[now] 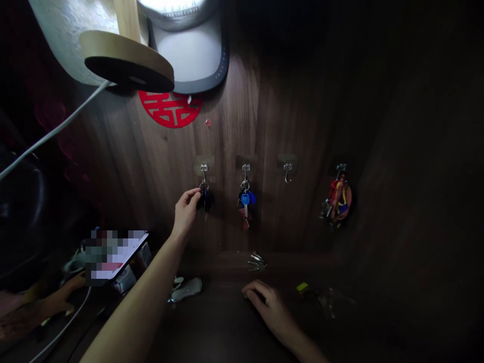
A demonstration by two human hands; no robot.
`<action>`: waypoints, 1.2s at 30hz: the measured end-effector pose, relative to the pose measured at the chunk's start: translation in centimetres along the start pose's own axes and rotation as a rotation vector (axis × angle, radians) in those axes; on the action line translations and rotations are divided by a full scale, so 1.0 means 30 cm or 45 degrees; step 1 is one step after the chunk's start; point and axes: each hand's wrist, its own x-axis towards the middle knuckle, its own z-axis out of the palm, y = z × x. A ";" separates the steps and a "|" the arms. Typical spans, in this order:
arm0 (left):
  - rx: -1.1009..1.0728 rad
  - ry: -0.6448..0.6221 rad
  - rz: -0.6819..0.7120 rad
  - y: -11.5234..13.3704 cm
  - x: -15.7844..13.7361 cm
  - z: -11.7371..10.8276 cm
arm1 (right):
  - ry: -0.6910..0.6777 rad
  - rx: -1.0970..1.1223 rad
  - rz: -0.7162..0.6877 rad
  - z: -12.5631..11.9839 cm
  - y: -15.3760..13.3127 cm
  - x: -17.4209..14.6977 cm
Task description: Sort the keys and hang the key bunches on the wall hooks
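My left hand (186,205) is raised to the wood-grain panel, with thumb and fingers pinched on a bunch of dark keys (205,199). The bunch's ring still hangs on the leftmost metal hook (204,171). Low down, near the dark surface, my right hand (267,301) has its fingers curled in towards the thumb, and nothing shows between them. Several loose silver keys (257,261) lie just beyond it. Keys with a blue head (245,200) hang from the second hook (246,169).
The third hook (288,171) is bare; a colourful key bunch (340,201) hangs at the right. Dim keys with a yellow tag (302,288) and a grey fob (189,289) lie below. A lamp (126,55) and cap (187,55) are above. Another person's hand (56,305) is at lower left.
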 end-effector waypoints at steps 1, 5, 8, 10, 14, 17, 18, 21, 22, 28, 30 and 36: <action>0.004 -0.010 -0.021 -0.006 -0.016 -0.009 | -0.001 -0.005 0.001 0.000 -0.001 0.000; 0.018 -0.060 -0.095 -0.035 -0.079 -0.050 | -0.011 -0.039 0.010 0.001 0.001 -0.002; 0.038 -0.099 -0.138 -0.055 -0.127 -0.084 | -0.024 -0.056 0.007 0.001 0.006 -0.005; 0.062 -0.127 -0.164 -0.067 -0.160 -0.110 | -0.032 -0.055 0.012 0.002 0.005 -0.007; 0.153 -0.192 -0.209 -0.096 -0.223 -0.171 | -0.041 -0.060 0.015 0.003 -0.003 -0.007; 0.272 -0.242 -0.231 -0.122 -0.261 -0.219 | -0.048 -0.067 0.001 0.005 -0.008 -0.005; 0.321 -0.259 -0.235 -0.130 -0.272 -0.235 | -0.050 -0.064 0.001 0.005 -0.008 -0.005; 0.485 -0.315 -0.240 -0.149 -0.305 -0.278 | -0.051 -0.045 0.014 0.007 -0.005 -0.003; 0.528 -0.334 -0.242 -0.153 -0.317 -0.291 | -0.052 -0.040 0.021 0.008 -0.003 -0.002; 1.122 -0.668 -0.129 -0.155 -0.410 -0.337 | -0.061 -0.065 0.033 0.009 0.000 -0.002; 1.369 -0.760 -0.091 -0.155 -0.436 -0.338 | -0.061 -0.060 0.031 0.009 -0.003 -0.003; 1.487 -0.912 0.033 -0.169 -0.483 -0.296 | -0.066 -0.065 0.028 0.008 -0.006 -0.001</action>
